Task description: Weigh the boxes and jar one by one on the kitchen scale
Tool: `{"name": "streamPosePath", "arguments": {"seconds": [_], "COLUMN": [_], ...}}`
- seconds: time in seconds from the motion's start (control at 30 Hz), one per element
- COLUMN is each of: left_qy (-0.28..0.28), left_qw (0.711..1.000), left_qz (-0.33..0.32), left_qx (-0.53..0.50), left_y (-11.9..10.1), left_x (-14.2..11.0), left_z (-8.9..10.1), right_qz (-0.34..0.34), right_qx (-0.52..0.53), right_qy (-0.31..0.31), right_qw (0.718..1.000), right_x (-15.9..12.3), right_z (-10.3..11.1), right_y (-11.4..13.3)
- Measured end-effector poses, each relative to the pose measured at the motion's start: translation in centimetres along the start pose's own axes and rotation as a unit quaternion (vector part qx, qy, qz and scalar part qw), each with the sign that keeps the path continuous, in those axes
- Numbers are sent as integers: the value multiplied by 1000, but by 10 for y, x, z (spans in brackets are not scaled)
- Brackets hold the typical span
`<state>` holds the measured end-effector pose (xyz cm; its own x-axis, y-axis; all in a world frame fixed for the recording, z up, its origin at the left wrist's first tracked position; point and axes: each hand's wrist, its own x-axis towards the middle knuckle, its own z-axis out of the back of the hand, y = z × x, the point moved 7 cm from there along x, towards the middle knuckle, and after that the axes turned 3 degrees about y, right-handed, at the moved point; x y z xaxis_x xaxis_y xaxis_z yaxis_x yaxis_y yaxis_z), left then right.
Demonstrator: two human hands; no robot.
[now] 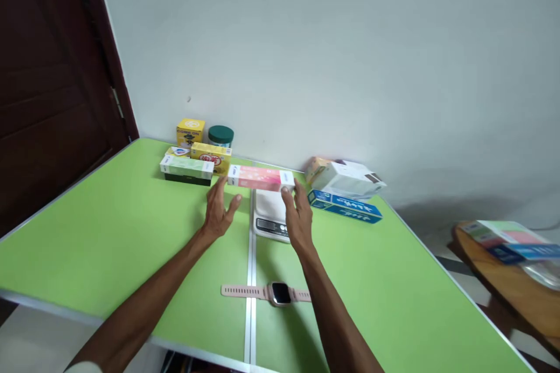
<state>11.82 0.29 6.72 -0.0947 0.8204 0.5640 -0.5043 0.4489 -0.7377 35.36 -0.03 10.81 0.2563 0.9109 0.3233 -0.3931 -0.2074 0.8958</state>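
A long pink-and-white box (261,178), like a toothpaste carton, is held level above the white digital kitchen scale (270,204). My right hand (298,215) grips its right end, thumb on the front and fingers around the end. At the other end, my left hand (219,210) is spread with the thumb standing apart. Its fingertips are close to the box's left end; whether they touch it I cannot tell. Nearer me, a smartwatch (280,293) with a pink strap lies flat across the table seam, its strap partly hidden behind my right forearm.
On the green table (131,233), a green-and-white box (188,167), yellow boxes (212,155) and a green-lidded jar (221,134) stand back left. A blue box (345,206) and a white box (350,179) lie right. More boxes rest on a wooden stool (490,262).
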Motion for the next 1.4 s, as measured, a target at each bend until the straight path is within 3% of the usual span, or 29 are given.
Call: {"name": "streamPosePath", "arguments": {"seconds": [0.1,0.2,0.37,0.53,0.67,0.93,1.03,1.17,1.3,1.4], "left_qy": [72,122,138,138,143,166,166,214,276,302], "left_qw": [997,992,990,990,989,985,986,977,960,951], "left_qz": [-7,-5,-8,33,46,41,28,-9,-10,-4], "left_qx": [-8,7,41,18,13,5,4,-18,-54,-73], "left_y": [-11,-10,0,7,4,-17,-38,-81,-116,-131], "left_x": [-16,-27,-33,-30,-28,-33,-28,-15,0,10], "left_z": [-38,-57,-56,-48,-47,-59,-69,-115,-192,-247], "right_qz": [-40,-52,-70,-109,-93,-71,-62,-53,-66,-64], "right_qx": [-16,-8,38,6,11,132,142,113,50,7], "right_qy": [-16,-2,35,-73,-79,-2,-33,-122,-196,-219], "right_qw": [999,999,996,991,992,989,987,985,977,974], "right_x": [-9,-16,-23,-24,-24,-30,-22,-4,21,47], "right_z": [38,51,49,84,93,45,62,122,188,225], "right_y": [-37,-63,-93,-127,-124,-89,-84,-90,-116,-140]}}
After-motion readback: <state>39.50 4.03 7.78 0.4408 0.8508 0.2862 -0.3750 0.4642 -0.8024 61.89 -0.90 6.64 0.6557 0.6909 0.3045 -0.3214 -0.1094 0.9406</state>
